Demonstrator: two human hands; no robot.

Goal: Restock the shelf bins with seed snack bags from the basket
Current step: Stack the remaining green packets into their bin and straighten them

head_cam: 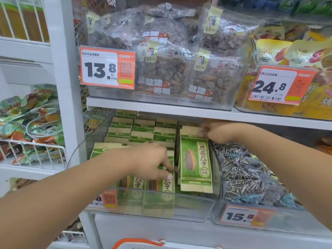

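At frame centre, an upright seed bag [195, 162] is pinched at its top by the right hand [213, 132]; neighbouring bags [143, 130] are pressed leftward by the left hand [152, 159].

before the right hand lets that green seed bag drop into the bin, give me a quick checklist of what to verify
1. Right hand pinches the upright green seed bag by its top edge: ok.
2. Bag faces label-forward like the front row: ok.
3. Left hand holds the neighbouring bags aside, fingers pressing them: ok.
4. Free slot beneath the bag in the clear bin: cannot tell, bottom hidden.
5. Bag stays clear of the loose seed bin on the right: ok.
6. Basket supply: cannot tell, only its orange rim shows.
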